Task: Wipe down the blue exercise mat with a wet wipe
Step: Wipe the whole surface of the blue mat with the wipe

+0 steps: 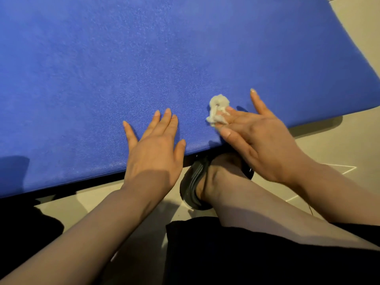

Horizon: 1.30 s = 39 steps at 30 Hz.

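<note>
Lighting is moderate and even. The blue mat [144, 58] shows soft sheen at upper centre. Dark shadows sit at the lower left of the frame and under the mat's near edge. Wide-angle distortion bows the mat's edges; detail is slightly soft throughout.

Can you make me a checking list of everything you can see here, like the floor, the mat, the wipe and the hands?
Surface: pale tiled floor, with the mat lying on it.
Job's things: blue exercise mat, flat, filling most of the view; crumpled whitish wet wipe on the mat near its front edge.
Clutter: nothing seen.
Hands: left hand flat on the mat, fingers spread; right hand pinches the wipe against the mat, one finger pointing out.
Cables: nothing seen.
Surroundings: the person's foot in a dark sandal by the mat's edge; dark clothing below.
</note>
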{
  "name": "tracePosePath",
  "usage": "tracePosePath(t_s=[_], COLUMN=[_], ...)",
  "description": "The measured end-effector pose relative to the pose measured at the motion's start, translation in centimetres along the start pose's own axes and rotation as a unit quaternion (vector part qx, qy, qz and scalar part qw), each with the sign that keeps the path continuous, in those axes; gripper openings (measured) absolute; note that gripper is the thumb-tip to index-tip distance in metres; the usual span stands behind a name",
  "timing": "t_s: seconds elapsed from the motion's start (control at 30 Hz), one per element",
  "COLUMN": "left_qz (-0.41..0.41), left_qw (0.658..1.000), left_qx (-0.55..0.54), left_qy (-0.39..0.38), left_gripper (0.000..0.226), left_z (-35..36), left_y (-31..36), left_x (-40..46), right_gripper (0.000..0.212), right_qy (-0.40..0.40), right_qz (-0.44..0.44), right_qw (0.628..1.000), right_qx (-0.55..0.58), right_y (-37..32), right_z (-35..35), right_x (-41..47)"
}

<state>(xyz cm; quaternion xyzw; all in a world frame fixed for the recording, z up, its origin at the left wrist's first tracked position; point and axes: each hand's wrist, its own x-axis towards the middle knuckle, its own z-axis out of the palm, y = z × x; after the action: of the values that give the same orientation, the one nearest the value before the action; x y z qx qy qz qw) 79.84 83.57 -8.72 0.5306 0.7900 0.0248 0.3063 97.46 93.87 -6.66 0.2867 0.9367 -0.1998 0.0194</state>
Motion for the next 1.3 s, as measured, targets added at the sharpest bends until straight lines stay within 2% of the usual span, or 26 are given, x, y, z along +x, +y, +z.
tracePosePath(t_s=[0.13, 0.23, 0.37, 0.47, 0.67, 0.77, 0.93, 1.03, 1.17, 1.3], left_qz=[0.023, 0.035, 0.035, 0.040, 0.057, 0.068, 0.071, 0.082, 0.086, 0.086], left_qw=[0.999, 0.998, 0.998, 0.998, 0.997, 0.996, 0.996, 0.996, 0.995, 0.995], left_qx=[-0.036, -0.050, -0.033, -0.025, -0.042, -0.045, -0.042, -0.035, -0.056, -0.051], left_qy=[0.013, 0.029, 0.036, 0.037, 0.036, 0.024, 0.023, 0.013, 0.018, 0.005], left_gripper=[0.053, 0.054, 0.053, 0.059, 0.056, 0.054, 0.054, 0.056, 0.054, 0.057], left_z=[0.3, 0.4, 0.4, 0.7, 0.6, 0.8, 0.8, 0.4, -0.3, -0.8], left_y=[0.3, 0.6, 1.1, 1.9, 3.1, 3.7, 3.6, 3.4, 2.8, 2.3], left_x=[-0.1, -0.2, 0.4, 1.0, 2.4, 2.7, 3.0, 3.3, 4.1, 5.4], right_gripper=[0.054, 0.052, 0.050, 0.050, 0.050, 0.049, 0.057, 0.048, 0.049, 0.061], right_qy=[-0.099, -0.101, -0.080, -0.071, -0.041, -0.022, -0.068, -0.042, -0.001, -0.069], right_qz=[-0.097, -0.111, -0.088, -0.048, 0.039, 0.037, -0.017, 0.014, 0.051, 0.049], right_qw=[0.989, 0.988, 0.993, 0.996, 0.998, 0.999, 0.997, 0.998, 0.998, 0.996], right_qx=[0.047, 0.046, 0.014, 0.001, -0.020, -0.005, -0.022, -0.043, -0.046, -0.014], right_y=[-2.3, -1.7, -0.2, 1.5, 4.1, 2.6, 1.2, 2.9, 1.5, 0.6], right_z=[1.6, 1.5, 0.4, -0.7, -2.1, -1.4, 0.0, -1.2, -0.9, 0.1], right_x=[1.7, 1.7, -0.2, -2.0, -4.5, -3.7, -0.8, -0.7, -0.2, 2.2])
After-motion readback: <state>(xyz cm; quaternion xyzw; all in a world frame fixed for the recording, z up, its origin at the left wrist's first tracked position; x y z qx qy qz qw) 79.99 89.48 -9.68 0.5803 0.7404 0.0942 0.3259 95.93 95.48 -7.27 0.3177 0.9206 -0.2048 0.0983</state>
